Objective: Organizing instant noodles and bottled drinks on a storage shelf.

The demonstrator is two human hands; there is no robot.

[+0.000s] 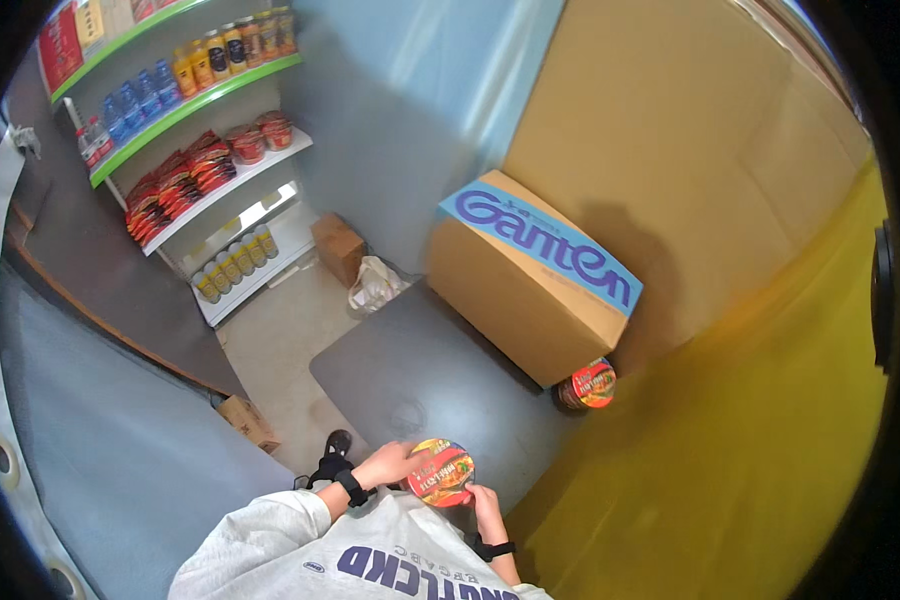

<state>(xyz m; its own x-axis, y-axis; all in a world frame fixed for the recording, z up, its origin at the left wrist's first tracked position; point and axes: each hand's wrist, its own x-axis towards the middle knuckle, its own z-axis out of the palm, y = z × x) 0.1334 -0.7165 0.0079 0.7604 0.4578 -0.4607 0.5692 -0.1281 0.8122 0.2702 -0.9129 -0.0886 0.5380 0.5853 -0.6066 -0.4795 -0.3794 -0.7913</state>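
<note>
A cup of instant noodles (442, 474) with a red printed lid is held close to my body, over the near edge of the dark table. My left hand (391, 463) grips its left side, the fingers reaching onto the lid's edge. On the cup's right side, my right hand (484, 501) holds it with the thumb near the rim. Another noodle cup (592, 384) with a similar lid stands on the table beside the near right corner of a large cardboard box (510, 292), which bears the Ganten brand on blue tape.
The dark grey table (390, 367) lies before me. At the far left, a shelf unit (195, 109) holds bottles, bagged noodles, noodle cups and cans. A small brown box (339, 247) and a white plastic bag (375, 285) sit beyond the table. A yellow curtain (705, 465) hangs at right.
</note>
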